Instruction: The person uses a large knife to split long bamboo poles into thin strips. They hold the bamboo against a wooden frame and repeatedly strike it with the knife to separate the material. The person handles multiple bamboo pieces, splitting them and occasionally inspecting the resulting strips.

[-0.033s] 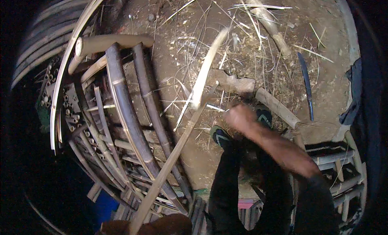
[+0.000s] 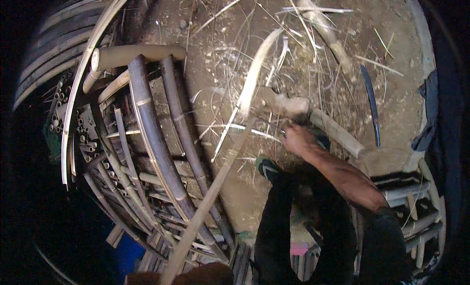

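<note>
A long bamboo strip [image 2: 208, 201] slants from the lower edge up to the middle. At its near end, a dim, blurred brown shape on both sides of the strip appears to be my left hand [image 2: 203, 273], closed on it; its fingers are poorly visible. My right hand [image 2: 299, 140] is closed around a knife [image 2: 269, 124], whose handle is mostly hidden. The thin blade reaches left to the strip's far end. Just beyond that end lies a broad pale bamboo piece [image 2: 252, 82], with thin curled shavings around it.
A bamboo rack [image 2: 142, 50] with dark split bamboo poles [image 2: 154, 133] stands at left. A long dark blade [image 2: 370, 104] lies on the dirt floor at right. A bamboo log [image 2: 325, 35] lies at the back, a bamboo frame [image 2: 416, 216] stands lower right. Sandalled feet [image 2: 268, 167] are below my right hand.
My right hand has shifted slightly right and is less blurred, so the knife now shows. The strip's far end has come nearer to me and a little left.
</note>
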A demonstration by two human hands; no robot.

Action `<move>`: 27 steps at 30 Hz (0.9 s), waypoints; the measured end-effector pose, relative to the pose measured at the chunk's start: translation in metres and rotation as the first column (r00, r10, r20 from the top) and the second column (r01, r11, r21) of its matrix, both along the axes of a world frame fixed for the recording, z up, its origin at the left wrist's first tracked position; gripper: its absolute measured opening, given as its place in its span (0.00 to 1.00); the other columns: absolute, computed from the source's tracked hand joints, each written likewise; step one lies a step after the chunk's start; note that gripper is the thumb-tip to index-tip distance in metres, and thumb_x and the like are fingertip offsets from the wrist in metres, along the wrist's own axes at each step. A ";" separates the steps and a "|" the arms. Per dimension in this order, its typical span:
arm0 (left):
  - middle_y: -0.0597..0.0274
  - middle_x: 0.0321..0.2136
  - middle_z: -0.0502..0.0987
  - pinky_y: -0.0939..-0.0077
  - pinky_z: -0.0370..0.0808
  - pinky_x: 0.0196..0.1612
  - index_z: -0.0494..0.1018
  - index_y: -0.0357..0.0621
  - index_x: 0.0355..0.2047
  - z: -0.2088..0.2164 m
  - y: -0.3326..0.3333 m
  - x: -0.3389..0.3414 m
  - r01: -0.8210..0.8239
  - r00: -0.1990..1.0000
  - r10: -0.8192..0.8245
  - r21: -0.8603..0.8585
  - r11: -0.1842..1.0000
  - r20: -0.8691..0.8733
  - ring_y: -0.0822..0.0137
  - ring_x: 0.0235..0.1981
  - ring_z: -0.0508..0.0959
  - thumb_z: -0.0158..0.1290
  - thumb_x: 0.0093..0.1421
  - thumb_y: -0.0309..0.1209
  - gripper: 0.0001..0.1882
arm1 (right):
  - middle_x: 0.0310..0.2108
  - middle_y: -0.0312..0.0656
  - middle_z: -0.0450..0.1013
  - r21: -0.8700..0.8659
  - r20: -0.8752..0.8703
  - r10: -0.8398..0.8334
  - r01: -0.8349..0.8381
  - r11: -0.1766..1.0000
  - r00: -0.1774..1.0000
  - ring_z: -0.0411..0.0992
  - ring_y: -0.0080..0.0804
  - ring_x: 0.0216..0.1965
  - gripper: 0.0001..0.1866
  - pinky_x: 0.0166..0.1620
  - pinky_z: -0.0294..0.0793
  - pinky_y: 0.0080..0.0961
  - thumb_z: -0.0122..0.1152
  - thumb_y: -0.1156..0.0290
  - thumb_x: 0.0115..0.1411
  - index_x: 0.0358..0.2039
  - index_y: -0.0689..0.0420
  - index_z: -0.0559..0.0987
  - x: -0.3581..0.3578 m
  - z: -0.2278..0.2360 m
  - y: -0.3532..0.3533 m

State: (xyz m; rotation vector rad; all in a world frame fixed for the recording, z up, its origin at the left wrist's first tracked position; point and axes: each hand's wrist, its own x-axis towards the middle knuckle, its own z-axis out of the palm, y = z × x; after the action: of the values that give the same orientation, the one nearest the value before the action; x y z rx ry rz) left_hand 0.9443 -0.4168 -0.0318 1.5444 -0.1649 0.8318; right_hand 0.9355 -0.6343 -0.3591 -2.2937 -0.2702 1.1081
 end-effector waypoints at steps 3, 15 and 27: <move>0.71 0.19 0.55 0.81 0.57 0.20 0.60 0.50 0.21 -0.015 -0.002 -0.001 -0.017 1.000 0.017 0.014 1.000 0.012 0.71 0.19 0.58 0.42 0.65 0.53 0.23 | 0.26 0.55 0.75 0.149 0.119 -0.253 0.235 0.961 0.960 0.75 0.54 0.27 0.19 0.32 0.75 0.46 0.58 0.57 0.57 0.41 0.59 0.76 -0.003 -0.028 -0.007; 0.71 0.19 0.55 0.80 0.57 0.20 0.61 0.50 0.21 -0.049 -0.002 -0.004 -0.018 1.000 0.019 0.048 0.999 -0.010 0.71 0.19 0.58 0.43 0.64 0.51 0.22 | 0.18 0.48 0.71 0.300 0.182 -0.265 0.203 0.932 0.947 0.72 0.53 0.20 0.16 0.25 0.72 0.45 0.60 0.57 0.58 0.36 0.57 0.71 0.000 0.041 0.007; 0.70 0.19 0.55 0.79 0.57 0.20 0.62 0.50 0.22 -0.076 0.001 -0.010 -0.058 0.998 0.059 0.056 0.997 -0.018 0.70 0.19 0.58 0.43 0.64 0.50 0.20 | 0.18 0.54 0.72 0.226 0.174 -0.203 0.162 0.961 0.963 0.75 0.54 0.23 0.17 0.28 0.75 0.47 0.59 0.55 0.58 0.35 0.57 0.73 0.008 -0.015 -0.001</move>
State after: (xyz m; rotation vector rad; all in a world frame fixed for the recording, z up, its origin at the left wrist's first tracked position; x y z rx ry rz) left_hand 0.9338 -0.4163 -0.1076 1.6154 -0.1299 0.8637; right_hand 0.9431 -0.6350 -0.3744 -2.1884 -0.2328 0.7252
